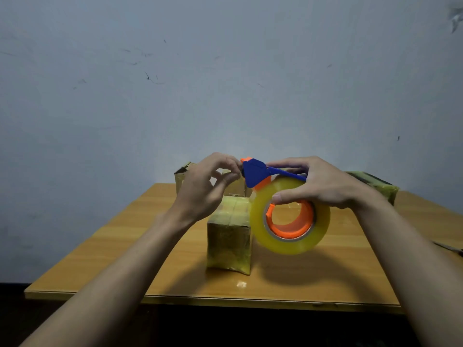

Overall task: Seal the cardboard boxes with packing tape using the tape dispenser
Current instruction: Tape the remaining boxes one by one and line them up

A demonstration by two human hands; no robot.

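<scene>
My right hand (323, 182) grips the tape dispenser (258, 172), a blue and orange frame carrying a big roll of clear yellowish tape (290, 242), and holds it in the air above the table. My left hand (205, 186) pinches at the dispenser's front tip with thumb and fingers; whether a tape end lies between them is too small to tell. Below the hands a small cardboard box (229, 244) wrapped in tape stands on the wooden table (125, 249). An open-topped box (181, 175) stands behind my left hand.
Another tape-covered box (383, 187) sits at the back right of the table. A thin dark tool (449, 249) lies at the right edge. A plain grey wall rises behind. The table's front edge is close to me.
</scene>
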